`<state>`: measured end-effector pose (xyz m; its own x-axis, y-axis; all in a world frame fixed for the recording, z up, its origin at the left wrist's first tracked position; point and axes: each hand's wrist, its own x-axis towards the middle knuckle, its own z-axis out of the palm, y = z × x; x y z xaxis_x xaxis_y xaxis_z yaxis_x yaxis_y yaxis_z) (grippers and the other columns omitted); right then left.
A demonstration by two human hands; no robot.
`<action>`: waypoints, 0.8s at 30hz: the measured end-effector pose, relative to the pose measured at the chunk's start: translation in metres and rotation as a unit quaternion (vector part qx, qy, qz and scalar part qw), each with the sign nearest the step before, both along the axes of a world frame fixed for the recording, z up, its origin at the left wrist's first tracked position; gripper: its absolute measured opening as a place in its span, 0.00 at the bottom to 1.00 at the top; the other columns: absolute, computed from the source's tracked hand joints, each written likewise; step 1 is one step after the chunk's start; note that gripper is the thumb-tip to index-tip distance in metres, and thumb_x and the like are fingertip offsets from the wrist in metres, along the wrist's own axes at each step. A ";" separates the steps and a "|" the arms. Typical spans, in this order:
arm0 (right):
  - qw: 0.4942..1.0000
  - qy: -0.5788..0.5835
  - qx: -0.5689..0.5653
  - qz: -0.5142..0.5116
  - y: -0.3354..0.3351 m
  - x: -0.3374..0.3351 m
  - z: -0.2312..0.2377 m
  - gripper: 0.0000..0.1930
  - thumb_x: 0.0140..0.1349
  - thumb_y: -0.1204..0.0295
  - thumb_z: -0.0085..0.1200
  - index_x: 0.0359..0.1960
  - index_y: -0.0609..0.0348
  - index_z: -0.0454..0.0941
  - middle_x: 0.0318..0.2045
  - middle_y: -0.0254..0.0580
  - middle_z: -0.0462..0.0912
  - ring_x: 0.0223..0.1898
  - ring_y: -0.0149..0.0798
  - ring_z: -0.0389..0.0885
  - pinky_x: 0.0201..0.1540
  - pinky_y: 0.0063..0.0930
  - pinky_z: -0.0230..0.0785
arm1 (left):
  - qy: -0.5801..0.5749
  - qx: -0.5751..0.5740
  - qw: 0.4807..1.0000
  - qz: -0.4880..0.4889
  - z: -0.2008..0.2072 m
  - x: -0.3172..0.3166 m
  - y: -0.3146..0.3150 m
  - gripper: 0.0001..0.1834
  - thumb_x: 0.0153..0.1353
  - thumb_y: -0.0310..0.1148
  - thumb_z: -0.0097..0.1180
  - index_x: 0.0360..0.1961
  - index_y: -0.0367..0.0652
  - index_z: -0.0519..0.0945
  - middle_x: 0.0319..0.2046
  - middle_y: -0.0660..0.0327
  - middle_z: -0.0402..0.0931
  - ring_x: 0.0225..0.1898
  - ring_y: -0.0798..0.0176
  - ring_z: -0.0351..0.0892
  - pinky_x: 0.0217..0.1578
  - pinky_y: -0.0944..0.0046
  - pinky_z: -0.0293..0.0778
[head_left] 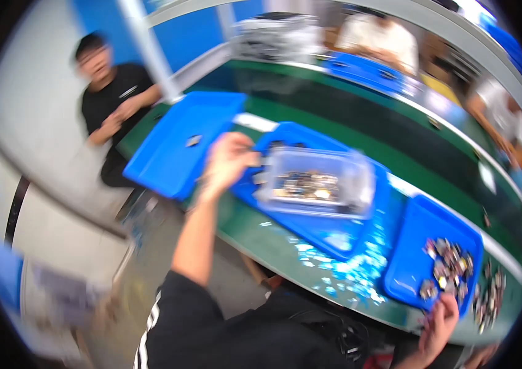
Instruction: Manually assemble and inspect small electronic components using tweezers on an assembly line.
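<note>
Three blue plastic trays sit along the green-topped desk (255, 237), and the picture is blurred by motion. The left hand (227, 163) is raised at the near-left end of a clear rectangular plastic container (316, 182) that holds a heap of small dark and metallic parts; its fingers are curled at the container's edge, though the blur hides whether they truly grip it. That container lies in — or just above — the large middle blue tray (328, 230); I cannot tell which. Beside the left hand, further left, a flat blue tray (178, 144) lies tilted, with one small dark piece on it. The right hand (439, 323) is low at the near edge of the desk, touching the front rim of the smaller blue tray (411, 264), which carries a scatter of small mixed parts; whether its fingers are closed on the rim is not clear. More loose parts lie on the desk just right of that tray. Other people sit further along the desk, well apart.
</note>
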<state>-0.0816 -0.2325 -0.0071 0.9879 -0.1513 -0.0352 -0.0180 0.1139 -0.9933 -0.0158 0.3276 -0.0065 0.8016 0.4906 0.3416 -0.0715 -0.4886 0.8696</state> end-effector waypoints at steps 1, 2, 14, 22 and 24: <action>0.999 0.019 -0.007 -0.041 0.018 0.001 0.006 0.06 0.57 0.79 0.54 0.37 0.62 0.75 0.27 0.35 0.77 0.22 0.21 0.69 0.22 0.12 0.57 | 0.009 -0.065 0.998 0.006 0.041 -0.007 -0.041 0.23 0.51 0.29 0.63 0.49 0.40 0.73 0.32 0.60 0.77 0.30 0.68 0.77 0.30 0.69 0.76; 0.997 0.031 0.057 0.050 0.024 0.006 0.009 0.06 0.54 0.81 0.56 0.34 0.64 0.76 0.28 0.39 0.80 0.28 0.27 0.78 0.26 0.15 0.68 | -0.064 -0.127 0.990 0.011 0.052 -0.012 -0.063 0.23 0.56 0.28 0.59 0.54 0.39 0.72 0.35 0.60 0.76 0.28 0.70 0.76 0.28 0.71 0.76; 0.973 -0.121 -0.174 0.095 0.077 0.020 0.031 0.05 0.55 0.78 0.59 0.33 0.62 0.78 0.40 0.43 0.77 0.20 0.26 0.71 0.24 0.22 0.65 | 0.134 -0.413 0.800 -0.415 0.024 -0.013 -0.320 0.13 0.59 0.20 0.57 0.45 0.32 0.72 0.39 0.57 0.78 0.42 0.68 0.78 0.46 0.68 0.75; 0.947 -0.159 -0.274 0.045 0.062 0.032 0.035 0.05 0.54 0.82 0.59 0.33 0.63 0.78 0.43 0.46 0.73 0.26 0.30 0.75 0.26 0.21 0.68 | 0.188 -0.411 0.773 -0.446 0.011 -0.004 -0.320 0.17 0.63 0.22 0.54 0.52 0.26 0.73 0.45 0.52 0.78 0.45 0.64 0.79 0.49 0.66 0.76; 0.943 -0.170 -0.286 0.007 0.060 0.032 0.037 0.06 0.52 0.83 0.59 0.32 0.62 0.79 0.34 0.41 0.77 0.23 0.30 0.74 0.24 0.23 0.66 | 0.162 -0.412 0.778 -0.447 0.006 -0.001 -0.321 0.17 0.63 0.22 0.53 0.52 0.26 0.73 0.45 0.52 0.78 0.45 0.65 0.78 0.49 0.66 0.76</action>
<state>-0.0494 -0.1727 0.0299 0.9295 -0.0373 0.3669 0.3142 -0.4407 -0.8408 -0.0170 0.0070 -0.0009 0.9267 -0.3665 -0.0833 0.2247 0.3625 0.9045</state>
